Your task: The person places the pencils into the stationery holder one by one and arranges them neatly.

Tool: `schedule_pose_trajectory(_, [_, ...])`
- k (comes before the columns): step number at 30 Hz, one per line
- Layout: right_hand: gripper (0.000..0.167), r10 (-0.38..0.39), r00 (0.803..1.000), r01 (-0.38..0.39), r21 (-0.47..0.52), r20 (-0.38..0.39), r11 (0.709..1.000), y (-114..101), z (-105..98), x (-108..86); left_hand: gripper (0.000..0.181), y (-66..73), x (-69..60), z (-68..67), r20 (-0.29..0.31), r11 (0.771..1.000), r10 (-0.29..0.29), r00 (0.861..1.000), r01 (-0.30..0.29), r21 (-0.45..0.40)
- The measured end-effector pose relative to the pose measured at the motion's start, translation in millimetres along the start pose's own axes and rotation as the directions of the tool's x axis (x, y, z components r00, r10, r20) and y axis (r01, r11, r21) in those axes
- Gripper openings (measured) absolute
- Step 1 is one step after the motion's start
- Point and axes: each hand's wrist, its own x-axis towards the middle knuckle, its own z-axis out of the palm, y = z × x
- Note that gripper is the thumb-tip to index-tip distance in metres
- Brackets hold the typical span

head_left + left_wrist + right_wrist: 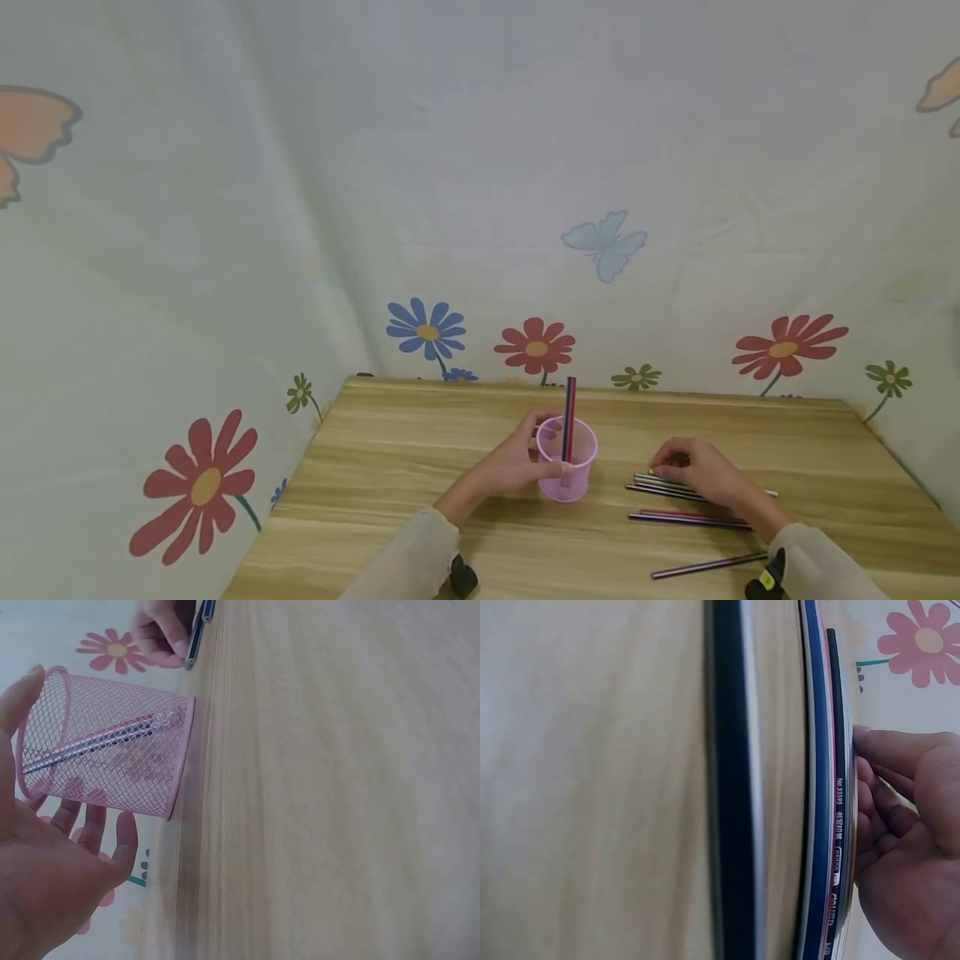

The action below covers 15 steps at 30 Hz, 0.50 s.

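My left hand (513,460) holds a pink mesh pen cup (577,483) upright on the table, thumb on the near side and fingers behind. Two pencils, one dark and one red (572,417), stand leaning inside the cup. In the left wrist view the cup's mesh wall (112,694) shows them through it. To the right, my right hand (708,475) is low over a group of pencils, its thumb and forefinger pinching one at the far side. A black pencil with white lettering (838,802) lies beside those fingers in the right wrist view.
Nearer me lie a red and a dark blue pencil (675,518) side by side. A single dark pencil (705,567) rests closer to the front, by the right sleeve. Behind the wooden table (420,433) hangs a flowered cloth (480,275).
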Motion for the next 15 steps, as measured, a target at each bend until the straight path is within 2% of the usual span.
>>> schedule_pose_trajectory(3, [0.004, 0.002, 1.0, -0.002, 0.009, 0.019, 1.0, -1, -1, 2.6, 0.085, -1.4, 0.5, -0.5, 0.002, 1.0, 0.005, 1.0, -0.005, 0.004])
schedule_pose_trajectory(10, [0.004, -0.079, 0.994, 0.079, 0.013, 0.075, 0.997, -1, -2, 10.3, 0.085, -4.4, 0.7, -3.1, 0.0, 1.0, 0.0, 1.0, 0.0, 0.004])
schedule_pose_trajectory(15, [0.005, -0.09, 0.989, 0.083, 0.063, 0.118, 0.995, 1, -5, 12.2, 0.083, -5.5, 1.8, -1.1, 0.005, 1.0, 0.015, 1.0, -0.015, -0.007])
